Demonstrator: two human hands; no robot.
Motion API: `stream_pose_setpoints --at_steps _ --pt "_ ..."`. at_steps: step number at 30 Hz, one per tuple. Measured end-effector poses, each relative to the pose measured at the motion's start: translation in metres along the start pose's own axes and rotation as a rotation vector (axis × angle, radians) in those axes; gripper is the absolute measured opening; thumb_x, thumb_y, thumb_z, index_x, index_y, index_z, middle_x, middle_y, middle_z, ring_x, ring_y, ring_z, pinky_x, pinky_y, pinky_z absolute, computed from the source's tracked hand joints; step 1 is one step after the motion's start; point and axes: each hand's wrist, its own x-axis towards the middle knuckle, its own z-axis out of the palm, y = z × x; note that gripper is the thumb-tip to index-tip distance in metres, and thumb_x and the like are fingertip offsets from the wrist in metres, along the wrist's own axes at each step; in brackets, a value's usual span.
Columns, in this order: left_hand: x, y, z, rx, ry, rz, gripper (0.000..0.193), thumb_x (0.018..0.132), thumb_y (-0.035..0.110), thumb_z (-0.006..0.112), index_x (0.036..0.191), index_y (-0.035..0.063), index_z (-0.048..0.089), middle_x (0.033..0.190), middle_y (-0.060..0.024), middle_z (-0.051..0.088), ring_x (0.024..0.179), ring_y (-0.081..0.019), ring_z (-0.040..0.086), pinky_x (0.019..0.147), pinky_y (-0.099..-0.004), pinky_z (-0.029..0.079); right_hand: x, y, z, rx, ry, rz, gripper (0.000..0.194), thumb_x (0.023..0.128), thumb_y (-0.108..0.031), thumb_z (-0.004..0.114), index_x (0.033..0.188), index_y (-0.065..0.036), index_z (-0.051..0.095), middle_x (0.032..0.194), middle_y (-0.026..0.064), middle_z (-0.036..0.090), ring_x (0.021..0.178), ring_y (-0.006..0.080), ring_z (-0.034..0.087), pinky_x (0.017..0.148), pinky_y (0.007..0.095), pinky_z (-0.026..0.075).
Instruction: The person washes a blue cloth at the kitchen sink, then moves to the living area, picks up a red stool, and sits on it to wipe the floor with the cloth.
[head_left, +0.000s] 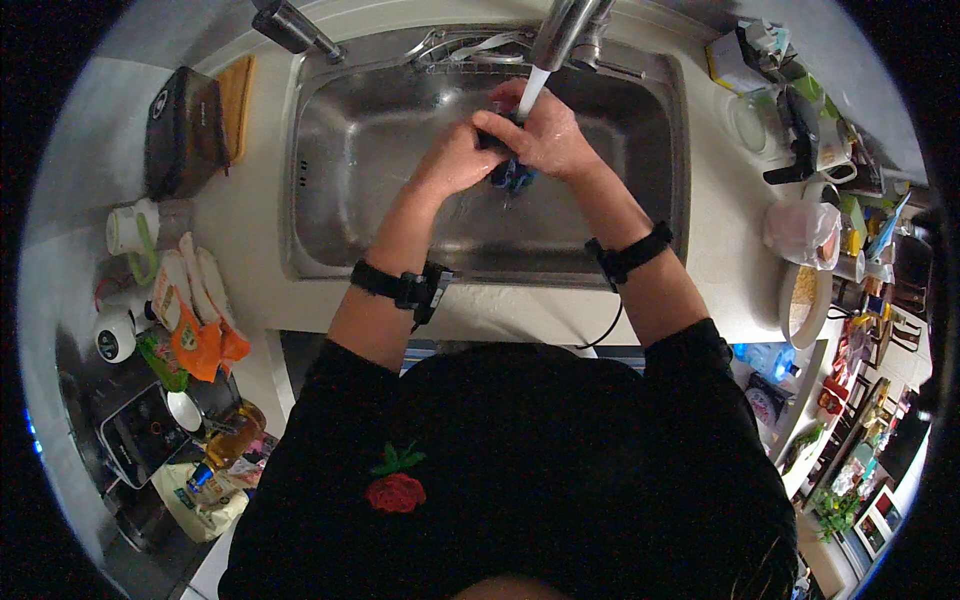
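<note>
My left hand (459, 159) and my right hand (553, 136) meet above the basin of a stainless steel sink (390, 225). Between them they grip a small dark item (511, 177) with blue parts, mostly covered by the fingers; I cannot tell what it is. From the metal faucet (559, 37) a white stream of water (533, 88) falls onto my right hand and the item. The right thumb reaches across toward the left fingers. Both hands look wet.
A wire rack (476, 56) sits at the sink's back edge. Left stand a black box (187, 131), a wooden board (237, 109) and orange-and-white bags (196, 330). Right are a glass dish (750, 124), a plastic bag (802, 231) and a bowl (793, 319). A cable (616, 326) hangs from my right wrist strap.
</note>
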Motion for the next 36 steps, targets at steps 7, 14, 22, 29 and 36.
stream_pose_setpoints --at_steps 7,14,22,29,36 --pt "-0.005 0.039 -0.007 -0.361 0.098 0.011 0.028 0.073 0.011 0.063 0.098 -0.0019 0.058 0.079 -0.0076 0.062 0.067 -0.0121 0.056 0.059 -0.0307 0.047 -0.044 0.048 -0.001 0.546 -0.49 0.521 0.064 0.072 -0.039 0.079 0.118 -0.001 0.056 0.112 0.0112 0.062 0.098 0.0201 0.058 0.088 0.034 0.046" --pt "-0.023 0.031 -0.03 -0.627 0.202 -0.209 0.032 0.071 0.011 0.058 0.101 0.0 0.059 0.086 -0.0062 0.062 0.076 -0.016 0.057 0.072 -0.0291 0.047 -0.068 0.08 0.013 0.253 -0.216 0.496 0.038 0.088 -0.024 0.056 0.119 -0.003 0.055 0.109 0.0108 0.063 0.102 0.0189 0.057 0.09 0.0303 0.042" --pt "-0.03 0.0 0.011 -1.164 0.183 -0.734 0.057 0.085 0.057 0.048 0.1 0.0042 0.061 0.088 -0.0112 0.065 0.078 -0.0236 0.064 0.072 -0.0362 0.052 -0.05 0.005 0.019 0.465 0.159 0.41 0.036 0.076 -0.018 0.071 0.104 -0.002 0.054 0.095 0.0091 0.059 0.095 0.0234 0.055 0.078 0.0332 0.047" --pt "-0.019 -0.016 0.045 -1.401 0.217 -0.576 0.04 0.092 0.047 0.045 0.098 0.0097 0.058 0.084 -0.0033 0.062 0.074 -0.0186 0.06 0.07 -0.0332 0.052 -0.063 -0.021 0.058 -0.261 0.18 -0.054 0.039 0.07 -0.043 0.07 0.081 -0.008 0.058 0.072 0.0149 0.059 0.07 0.0342 0.06 0.061 0.0431 0.048" --pt "-0.007 -0.04 0.061 -1.314 0.261 -0.642 0.05 0.091 0.052 0.041 0.102 0.0068 0.058 0.094 -0.0086 0.063 0.084 -0.0238 0.061 0.074 -0.0392 0.053 -0.028 0.046 0.034 0.113 0.336 0.349 0.036 0.074 -0.021 0.064 0.105 -0.004 0.057 0.1 0.0205 0.06 0.098 0.034 0.057 0.087 0.0401 0.044"
